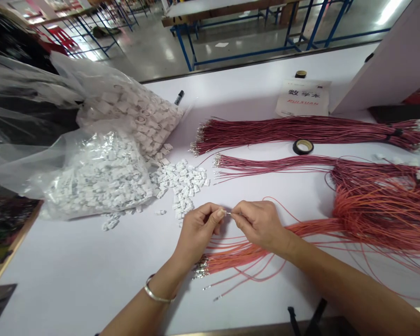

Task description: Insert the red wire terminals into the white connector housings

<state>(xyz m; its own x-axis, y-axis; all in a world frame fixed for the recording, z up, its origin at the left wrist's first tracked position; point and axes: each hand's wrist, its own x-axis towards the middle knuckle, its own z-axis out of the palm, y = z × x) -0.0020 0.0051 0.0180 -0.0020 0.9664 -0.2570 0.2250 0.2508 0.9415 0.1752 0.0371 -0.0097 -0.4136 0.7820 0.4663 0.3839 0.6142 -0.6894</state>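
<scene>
Between thumb and fingers, my left hand (203,228) pinches a small white connector housing (224,212), mostly hidden by the fingertips. My right hand (257,224) is closed on a thin wire whose metal terminal (229,213) points at the housing; whether its tip is inside I cannot tell. Below both hands lies a bundle of orange-red wires (231,259) with metal terminals at the left end. Loose white connector housings (185,182) are heaped just beyond my left hand. Dark red wires (273,162) lie past my right hand.
Clear bags of white housings (101,172) and of larger pale pieces (136,112) stand at left. A thick dark red wire bundle (283,130), a black tape roll (303,146), a notebook (303,98) and a marker (179,97) lie farther back. Tangled wires (381,205) fill the right.
</scene>
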